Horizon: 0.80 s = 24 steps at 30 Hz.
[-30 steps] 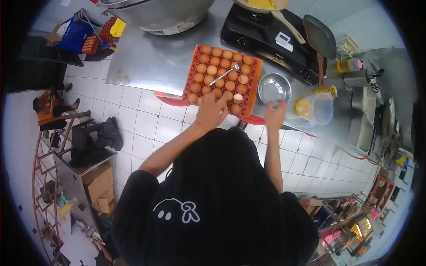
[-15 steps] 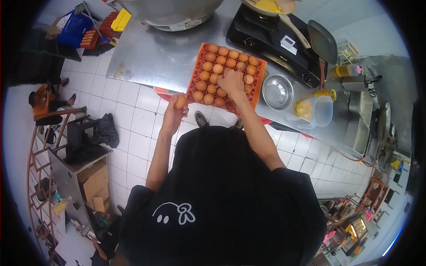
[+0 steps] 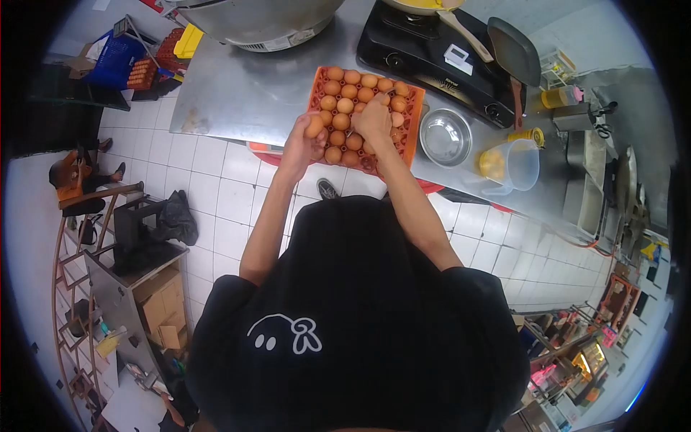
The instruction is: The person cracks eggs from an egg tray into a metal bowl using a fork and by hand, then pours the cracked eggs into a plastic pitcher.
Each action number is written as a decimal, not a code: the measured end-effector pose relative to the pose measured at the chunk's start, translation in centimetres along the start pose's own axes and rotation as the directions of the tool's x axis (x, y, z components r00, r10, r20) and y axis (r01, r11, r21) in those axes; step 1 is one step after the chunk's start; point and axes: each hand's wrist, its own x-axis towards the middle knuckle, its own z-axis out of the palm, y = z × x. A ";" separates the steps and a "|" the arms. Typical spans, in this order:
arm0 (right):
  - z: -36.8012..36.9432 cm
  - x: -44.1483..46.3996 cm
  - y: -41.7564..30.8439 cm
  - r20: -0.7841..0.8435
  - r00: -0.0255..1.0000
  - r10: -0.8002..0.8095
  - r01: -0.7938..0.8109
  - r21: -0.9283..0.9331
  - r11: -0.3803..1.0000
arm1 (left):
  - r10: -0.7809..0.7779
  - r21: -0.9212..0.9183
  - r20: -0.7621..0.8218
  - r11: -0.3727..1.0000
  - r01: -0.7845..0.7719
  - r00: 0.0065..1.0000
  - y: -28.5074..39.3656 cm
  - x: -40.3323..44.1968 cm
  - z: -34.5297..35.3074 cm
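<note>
A brown egg (image 3: 314,127) is gripped in my left hand (image 3: 296,147), whose fingers wrap around it at the tray's left edge. My right hand (image 3: 373,126) is closed over the middle of the tray. A thin utensil (image 3: 392,89) seems to run through that fist, one end showing towards the stove; I cannot make out its exact kind. Below both hands lies an orange egg tray (image 3: 416,119) with brown eggs in most of its cups. Part of the tray is hidden by my hands.
Right of the tray stand a metal bowl (image 3: 445,137) and a clear plastic jug (image 3: 520,167) with yellow contents. Behind are a black gas stove (image 3: 425,54) with a pan, a second dark pan (image 3: 514,54), and a large metal pot (image 3: 252,21). Another person (image 3: 72,173) is at far left.
My left hand has moved right and up with the egg, closer to my right hand. The right hand stays over the tray, still closed. The whole view has shifted slightly.
</note>
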 end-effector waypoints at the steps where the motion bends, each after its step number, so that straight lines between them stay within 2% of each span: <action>1: 0.1 0.0 0.2 -0.018 1.000 0.004 -0.003 0.055 0.998 | 0.002 -0.002 0.004 1.000 -0.002 1.000 -0.1 0.3 0.3; 2: 0.3 -0.1 0.5 -0.018 1.000 0.002 -0.001 0.060 0.998 | 0.008 -0.003 0.011 1.000 -0.008 1.000 0.1 0.5 0.4; 4: 0.6 -0.1 1.7 -0.034 0.999 0.023 -0.007 0.408 0.913 | 0.025 -0.002 0.011 1.000 -0.025 1.000 0.2 0.9 0.4; 5: 0.4 -0.1 2.0 -0.035 0.999 0.015 0.001 0.404 0.915 | 0.037 -0.010 0.008 0.999 -0.037 0.999 0.1 1.1 0.5; 7: -0.7 -0.8 1.8 0.098 0.993 0.061 -0.078 0.174 0.982 | 0.043 -0.022 -0.002 0.999 -0.043 0.999 -0.1 1.4 0.4; 8: -1.1 -0.8 1.5 0.103 0.993 0.059 -0.076 0.167 0.983 | 0.043 -0.024 -0.009 0.999 -0.043 0.999 -0.3 1.4 0.4; 10: -1.6 -0.9 0.4 0.130 0.991 0.034 -0.029 -0.041 0.999 | 0.045 -0.026 -0.024 0.999 -0.045 0.999 -0.9 1.2 0.2; 11: -1.0 -0.4 0.2 0.126 0.992 0.028 -0.024 -0.037 0.999 | 0.053 -0.023 -0.033 0.998 -0.053 0.998 -0.9 1.4 0.2; 13: 0.3 0.1 0.3 0.050 0.999 0.007 0.001 -0.146 0.989 | 0.054 -0.023 -0.031 0.998 -0.055 0.998 -1.0 0.9 0.0; 17: -0.3 0.4 -0.3 0.092 0.993 0.067 -0.050 -0.181 0.982 | 0.017 -0.023 -0.080 1.000 -0.019 0.997 -0.7 -0.1 -0.1; 20: -1.2 0.2 0.9 0.078 0.993 0.094 -0.086 -0.104 0.991 | 0.020 -0.034 -0.084 0.999 -0.023 0.996 -0.6 -0.2 -0.4; 22: -1.9 -0.3 2.4 0.075 0.997 0.029 -0.039 0.146 0.989 | 0.018 -0.019 -0.071 1.000 -0.019 0.997 -0.5 0.1 -0.6; 23: -2.4 -1.3 2.7 0.078 0.997 0.020 -0.031 0.141 0.990 | 0.012 -0.003 -0.058 1.000 -0.012 0.998 -0.5 0.4 -0.7; 24: -4.2 -3.5 1.9 0.048 0.999 -0.012 -0.003 0.297 0.955 | 0.020 -0.012 -0.067 1.000 -0.021 0.998 -0.3 0.8 -0.6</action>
